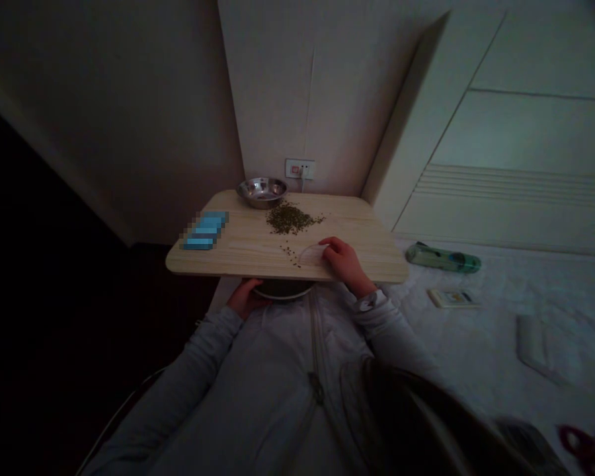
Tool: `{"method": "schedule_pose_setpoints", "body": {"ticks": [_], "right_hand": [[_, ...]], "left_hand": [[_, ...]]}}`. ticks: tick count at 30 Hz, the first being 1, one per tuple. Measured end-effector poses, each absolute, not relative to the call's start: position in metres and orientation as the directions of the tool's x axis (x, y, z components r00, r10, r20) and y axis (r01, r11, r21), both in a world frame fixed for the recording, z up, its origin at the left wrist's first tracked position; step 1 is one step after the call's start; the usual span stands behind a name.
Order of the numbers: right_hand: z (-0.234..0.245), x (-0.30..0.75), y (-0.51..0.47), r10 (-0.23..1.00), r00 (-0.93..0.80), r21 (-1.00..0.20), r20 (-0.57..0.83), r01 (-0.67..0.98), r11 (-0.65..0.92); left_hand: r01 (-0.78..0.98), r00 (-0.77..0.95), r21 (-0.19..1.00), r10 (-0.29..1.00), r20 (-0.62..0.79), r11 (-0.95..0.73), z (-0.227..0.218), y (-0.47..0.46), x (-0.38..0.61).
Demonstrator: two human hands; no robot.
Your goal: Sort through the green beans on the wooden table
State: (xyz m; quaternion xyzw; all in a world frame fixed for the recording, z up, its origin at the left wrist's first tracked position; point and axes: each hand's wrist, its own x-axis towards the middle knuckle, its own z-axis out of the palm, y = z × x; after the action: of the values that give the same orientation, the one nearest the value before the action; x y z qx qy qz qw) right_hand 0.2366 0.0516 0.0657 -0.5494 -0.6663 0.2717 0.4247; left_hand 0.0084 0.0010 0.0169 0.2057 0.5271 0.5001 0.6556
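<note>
My right hand (346,263) is closed on a thin, pale, rounded piece (311,255), perhaps a scraper, lying against the wooden board (258,259) near its front edge. Left of that piece are a few stray dark green grains. A larger pile of the grains (290,219), like mung beans, spreads over the middle of the board. Below the front edge, my left hand (246,297) grips the side of a round bowl (283,295) with a light rim. The board hides part of this bowl, and its inside is dark.
A shiny metal bowl (262,192) stands at the board's back left. A phone with a blurred blue screen (205,230) lies on the left. To the right, a green bottle-shaped item (443,258) and a pale card-like item (455,298) rest on white bedding (486,337). Behind is a wall socket (300,168).
</note>
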Motion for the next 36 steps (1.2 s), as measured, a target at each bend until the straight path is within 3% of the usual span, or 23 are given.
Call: {"method": "schedule_pose_setpoints", "body": {"ticks": [21, 36], "right_hand": [[0.0658, 0.236, 0.0516, 0.965, -0.036, -0.839, 0.259, 0.486, 0.243], [0.0623, 0.2387, 0.0568, 0.976, 0.017, -0.918, 0.217, 0.343, 0.198]], "left_hand": [[-0.455, -0.071, 0.798, 0.877, -0.475, 0.396, 0.0209, -0.0015, 0.0099], [-0.446, -0.077, 0.809, 0.884, -0.461, 0.383, 0.0204, -0.0015, 0.0095]]}}
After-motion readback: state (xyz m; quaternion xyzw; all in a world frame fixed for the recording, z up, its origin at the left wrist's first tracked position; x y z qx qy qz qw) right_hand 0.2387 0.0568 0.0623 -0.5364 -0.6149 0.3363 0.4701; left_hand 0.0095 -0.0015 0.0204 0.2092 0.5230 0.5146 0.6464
